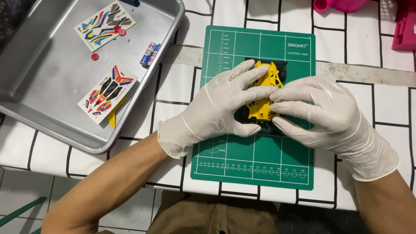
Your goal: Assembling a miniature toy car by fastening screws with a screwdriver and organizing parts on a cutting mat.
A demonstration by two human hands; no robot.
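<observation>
Smooth white latex-like gloves, a yellow plastic chassis (261, 93), a matt green mat (255, 160), a dull brushed metal tray (52, 82).

Far left of you sits a metal tray (26, 93), holding two colourful sticker sheets (105, 19) (107, 93), a yellow plastic piece (115, 116), small red round parts (95, 56) and two batteries (150, 53) by its right wall. Pink plastic containers (372, 13) crowd the far right corner of the counter (173, 93), with its white, black-lined cloth.

A single head-worn camera looks almost straight down, from close range, at the green cutting mat (255, 151) on the table – the metal tray (39, 78) fills the upper left
</observation>
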